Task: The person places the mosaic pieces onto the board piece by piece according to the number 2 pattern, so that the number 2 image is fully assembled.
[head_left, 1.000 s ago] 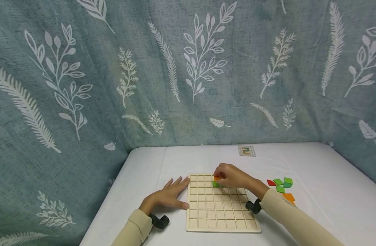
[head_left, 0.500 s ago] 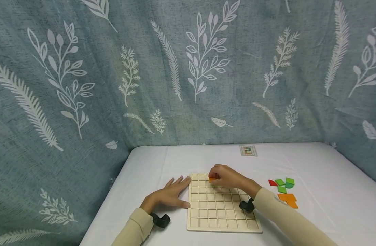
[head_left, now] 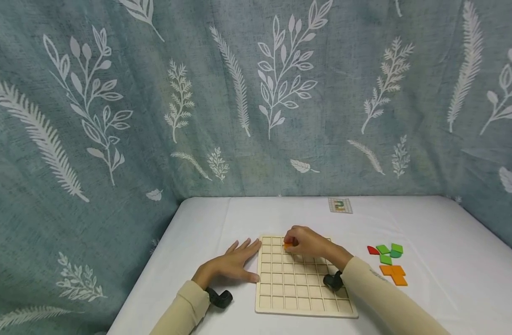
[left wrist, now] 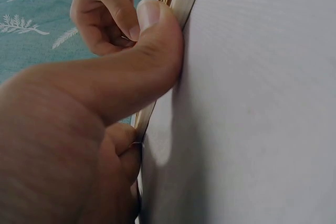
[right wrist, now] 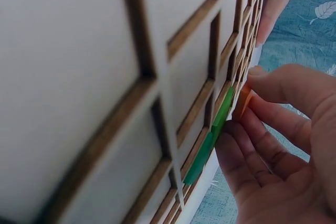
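A square wooden grid board [head_left: 295,291] lies in front of me. My left hand [head_left: 234,264] is spread flat at its left side, thumb and fingertips touching the board's edge. Over the far rows, my right hand [head_left: 308,242] pinches a small orange tile [right wrist: 242,101] between thumb and fingers. That tile is tilted close over the board in the right wrist view. Beside it, a bright green tile [right wrist: 222,109] and a teal tile [right wrist: 199,162] sit on the grid. In the head view the right hand hides both of these.
On the white tablecloth [head_left: 205,228] to the right lie loose tiles: a red one [head_left: 373,250], several green ones [head_left: 385,259], a teal one [head_left: 395,254] and a group of orange ones [head_left: 394,271]. A small printed pattern card [head_left: 340,205] lies at the back.
My right hand has shifted left along the far rows with the orange tile, then stayed nearly still. The left hand keeps its place at the board's edge.
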Demonstrator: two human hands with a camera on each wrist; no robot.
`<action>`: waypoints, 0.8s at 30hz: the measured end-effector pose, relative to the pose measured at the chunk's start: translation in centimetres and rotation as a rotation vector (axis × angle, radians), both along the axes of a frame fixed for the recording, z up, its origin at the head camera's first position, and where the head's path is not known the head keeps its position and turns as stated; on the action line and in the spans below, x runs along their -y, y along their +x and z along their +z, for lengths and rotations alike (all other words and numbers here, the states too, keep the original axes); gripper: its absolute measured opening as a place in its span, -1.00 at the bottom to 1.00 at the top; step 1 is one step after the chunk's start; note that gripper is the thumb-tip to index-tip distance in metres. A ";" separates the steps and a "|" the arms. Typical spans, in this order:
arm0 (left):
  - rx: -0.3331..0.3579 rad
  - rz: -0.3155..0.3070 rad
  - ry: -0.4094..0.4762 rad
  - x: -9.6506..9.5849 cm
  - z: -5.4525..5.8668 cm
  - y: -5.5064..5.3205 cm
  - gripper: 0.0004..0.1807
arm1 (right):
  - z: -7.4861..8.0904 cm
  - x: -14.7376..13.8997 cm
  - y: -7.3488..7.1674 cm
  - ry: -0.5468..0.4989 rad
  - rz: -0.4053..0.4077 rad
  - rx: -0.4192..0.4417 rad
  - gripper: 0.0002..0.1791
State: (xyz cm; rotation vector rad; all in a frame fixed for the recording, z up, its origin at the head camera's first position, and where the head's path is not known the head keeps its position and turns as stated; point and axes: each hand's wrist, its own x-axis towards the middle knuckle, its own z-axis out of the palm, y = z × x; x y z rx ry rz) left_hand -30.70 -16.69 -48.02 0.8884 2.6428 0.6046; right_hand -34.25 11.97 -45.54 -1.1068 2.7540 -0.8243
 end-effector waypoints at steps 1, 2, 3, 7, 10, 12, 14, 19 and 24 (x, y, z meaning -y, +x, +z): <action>0.000 0.000 -0.003 0.0 0.0 0.0 0.16 | 0.0 0.1 -0.1 0.001 0.000 0.006 -0.85; 0.000 0.001 -0.006 0.0 0.0 0.0 0.17 | -0.1 0.1 -0.1 0.003 0.000 0.008 -0.85; -0.002 0.004 -0.009 0.0 0.0 0.0 0.17 | -0.1 0.2 -0.1 0.004 0.000 0.013 -0.85; -0.002 0.012 -0.019 0.0 -0.2 0.0 0.18 | -0.2 0.3 0.1 0.021 -0.007 0.025 -0.87; -0.002 0.014 -0.018 -0.1 -0.2 0.0 0.18 | -0.3 0.4 0.1 0.032 -0.012 0.021 -0.88; -0.001 0.015 -0.015 -0.1 -0.2 0.0 0.18 | -0.3 0.4 0.2 0.039 -0.005 0.012 -0.88; -0.001 0.013 -0.014 -0.1 -0.3 0.0 0.18 | -0.4 0.4 0.2 0.044 0.007 0.001 -0.89; -0.004 0.011 -0.016 0.0 -0.4 0.0 0.18 | -0.2 0.4 0.1 0.059 0.036 -0.025 -0.87; -0.004 0.017 -0.021 0.0 -0.3 -0.1 0.18 | 0.0 0.4 0.2 0.065 0.047 -0.042 -0.85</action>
